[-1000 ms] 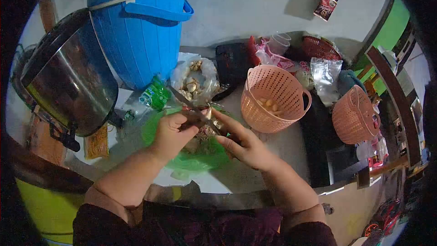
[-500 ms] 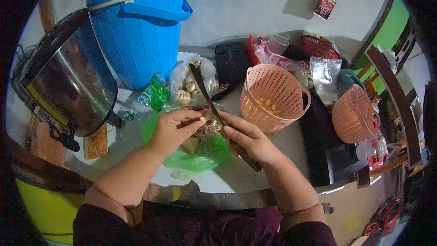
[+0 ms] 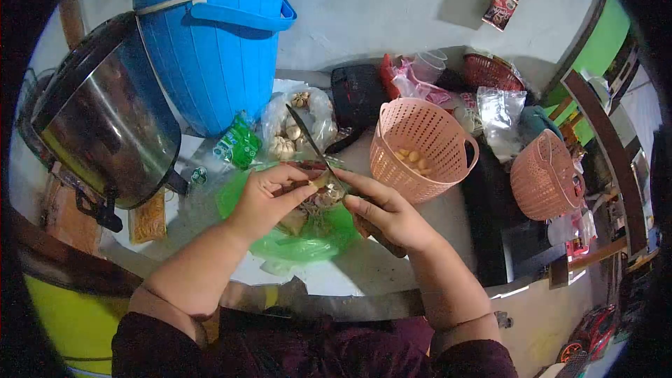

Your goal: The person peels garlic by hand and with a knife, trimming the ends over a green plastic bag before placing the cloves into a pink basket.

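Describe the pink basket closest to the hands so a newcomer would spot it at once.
From the big blue bucket, go right past the clear bag of garlic bulbs to the perforated pink basket, just beyond the right hand. Pale cloves show in its bottom, while the other pink basket, farther right, shows none.

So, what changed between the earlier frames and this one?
The knife swung steeper, its tip now farther from the person and its handle visible below the right hand. The left hand shifted slightly right, now pinching a garlic clove. The right hand's grip on the knife stayed, as did the garlic bulbs.
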Demonstrator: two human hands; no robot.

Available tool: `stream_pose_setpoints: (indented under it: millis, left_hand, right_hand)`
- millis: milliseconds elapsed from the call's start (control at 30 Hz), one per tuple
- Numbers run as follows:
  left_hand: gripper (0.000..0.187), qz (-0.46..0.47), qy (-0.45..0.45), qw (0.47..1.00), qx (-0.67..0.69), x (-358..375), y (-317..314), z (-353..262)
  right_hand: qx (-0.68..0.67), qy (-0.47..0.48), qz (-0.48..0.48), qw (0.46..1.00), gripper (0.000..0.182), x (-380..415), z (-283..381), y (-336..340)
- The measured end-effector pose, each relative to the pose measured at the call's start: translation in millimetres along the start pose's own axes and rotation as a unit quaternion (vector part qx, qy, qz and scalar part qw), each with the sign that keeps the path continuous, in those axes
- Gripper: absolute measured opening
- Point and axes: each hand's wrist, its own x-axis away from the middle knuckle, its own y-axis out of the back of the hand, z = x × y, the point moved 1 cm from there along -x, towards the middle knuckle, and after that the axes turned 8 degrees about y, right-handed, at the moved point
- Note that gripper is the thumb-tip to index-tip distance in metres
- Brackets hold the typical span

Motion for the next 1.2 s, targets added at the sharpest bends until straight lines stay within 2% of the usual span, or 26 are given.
stream_pose_setpoints:
  millis: [233,333,433,533,633,733,767,867,900,1000,1100,1200]
  left_hand:
    - [0.021,0.022,0.016,0.999,0.047,-1,-1,1]
    - [0.021,0.011,-0.006,1.0,0.023,-3,-1,3]
    - [0.018,0.011,-0.006,1.0,0.026,-4,0,3]
    - [0.015,0.018,0.001,0.998,0.057,-6,-2,2]
    - [0.013,0.012,0.021,0.994,0.108,-5,-5,-7]
    - [0.013,0.0,0.02,0.991,0.134,-5,-4,-3]
    - [0.014,0.006,0.038,0.991,0.132,-6,-2,2]
    - [0.015,0.032,0.06,0.985,0.156,-5,-3,-4]
    - [0.014,0.033,0.049,0.98,0.189,-4,-4,-3]
    - [0.019,0.064,0.03,0.976,0.207,-7,-1,4]
    - [0.02,0.071,0.05,0.965,0.246,-7,-3,4]
    - [0.02,0.051,0.111,0.955,0.27,-4,-3,-1]
  right_hand:
    - [0.021,0.012,0.019,1.0,0.05,1,3,-3]
    - [-0.047,-0.026,0.027,0.998,0.048,1,4,0]
    - [-0.032,-0.041,-0.006,0.999,0.047,-1,0,4]
    - [-0.107,-0.051,-0.011,0.993,0.046,0,-2,3]
    - [-0.111,-0.041,-0.04,0.992,0.047,0,8,-1]
    - [-0.137,-0.011,-0.009,0.99,0.049,0,4,0]
    - [-0.088,-0.008,0.009,0.996,0.05,1,8,1]
    - [-0.05,-0.001,0.015,0.999,0.049,0,7,-5]
    - [-0.051,0.012,0.028,0.998,0.05,-1,1,-3]
    - [-0.098,-0.027,-0.003,0.995,0.05,-3,-3,2]
    - [-0.079,-0.036,-0.002,0.996,0.052,-1,0,1]
    - [-0.055,0.02,0.035,0.998,0.054,0,-1,-3]
